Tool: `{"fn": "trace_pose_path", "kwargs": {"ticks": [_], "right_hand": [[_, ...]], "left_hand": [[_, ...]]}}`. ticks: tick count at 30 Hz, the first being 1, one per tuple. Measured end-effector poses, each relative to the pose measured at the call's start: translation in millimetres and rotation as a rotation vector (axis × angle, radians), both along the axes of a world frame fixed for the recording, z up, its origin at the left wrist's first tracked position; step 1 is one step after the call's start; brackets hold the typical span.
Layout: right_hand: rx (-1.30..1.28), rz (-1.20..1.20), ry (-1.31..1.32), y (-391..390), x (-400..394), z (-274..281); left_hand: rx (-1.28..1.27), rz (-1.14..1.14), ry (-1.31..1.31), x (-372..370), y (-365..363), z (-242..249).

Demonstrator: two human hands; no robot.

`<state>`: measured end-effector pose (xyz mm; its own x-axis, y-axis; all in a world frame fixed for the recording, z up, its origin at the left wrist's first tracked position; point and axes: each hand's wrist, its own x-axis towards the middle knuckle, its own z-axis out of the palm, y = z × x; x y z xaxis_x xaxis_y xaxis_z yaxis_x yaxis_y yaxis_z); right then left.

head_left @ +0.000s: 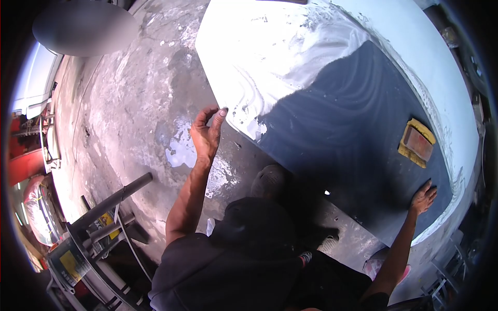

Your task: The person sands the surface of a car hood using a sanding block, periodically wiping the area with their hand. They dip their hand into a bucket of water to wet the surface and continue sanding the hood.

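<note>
A large smooth panel (321, 129), dark grey with a pale border, slopes in front of me; strong light whitens its upper left. My left hand (206, 133) is raised at the panel's left edge, thumb and fingers closed in a pinch. Whatever sits between those fingertips is too small to name. On the dark surface at the lower right, my right hand (424, 197) lies flat with its fingers stretched out. Above it on the panel rests a sanding block (418, 144), reddish-brown with yellow sheet wrapped around it; neither hand touches it.
Stained concrete floor (135, 114) spreads to the left, with a wet patch (181, 145) near my left forearm. A metal frame (98, 238) with bars stands at the lower left. Part of a white vehicle (39, 78) shows at the far left. Dark clutter borders the right.
</note>
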<state>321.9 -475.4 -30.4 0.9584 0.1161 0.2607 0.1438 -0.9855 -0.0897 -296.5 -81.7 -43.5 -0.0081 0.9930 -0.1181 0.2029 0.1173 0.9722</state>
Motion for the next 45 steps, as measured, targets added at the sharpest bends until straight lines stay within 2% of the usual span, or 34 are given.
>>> {"fn": "trace_pose_path", "kwargs": {"ticks": [3,5,10,12,16,18,19,21,22,24,25,30,33,35,39,43,45], "right_hand": [[0.001,0.009,0.015,-3,2,-1],[0.012,0.03,-0.005,-6,6,-5],[0.013,0.017,-0.019,-5,4,-4],[0.011,0.02,-0.02,-3,3,-4],[0.003,0.036,-0.011,-5,4,-3],[-0.015,0.028,-0.004,-4,6,-1],[-0.025,0.024,0.001,-2,2,0],[-0.028,0.012,-0.004,-4,5,-4],[-0.019,0.017,-0.01,-6,7,-8],[-0.007,0.01,-0.021,-13,12,-11],[-0.008,-0.003,-0.009,-10,11,-11],[0.009,-0.022,0.01,-1,-2,-5],[0.014,-0.022,0.0,3,-4,-2],[0.027,-0.027,-0.001,2,-3,-2],[0.02,0.002,-0.026,-3,0,-6],[-0.013,-0.025,0.001,2,-6,-2],[-0.015,-0.031,0.004,1,-7,-2]], "left_hand": [[0.054,0.056,0.025,5,-16,-3],[0.044,-0.04,0.135,5,-30,-5],[-0.035,-0.015,0.041,11,-44,-7],[0.118,-0.148,0.159,11,-48,-14],[0.154,-0.165,0.214,23,-59,-1],[0.323,-0.153,0.531,30,-61,10],[0.326,-0.155,0.525,31,-62,15],[0.573,-0.46,1.004,34,-60,24],[0.583,-0.463,0.996,36,-59,23],[0.603,-0.633,0.966,42,-57,21],[0.593,-0.648,0.883,52,-55,32],[0.535,-0.645,1.014,105,-41,51],[0.61,-0.591,1.016,143,-21,62],[0.742,-0.664,0.852,175,3,65],[0.931,-0.625,0.746,274,54,56],[0.97,-0.575,0.698,358,77,63],[0.857,-0.602,0.726,377,81,74]]}}
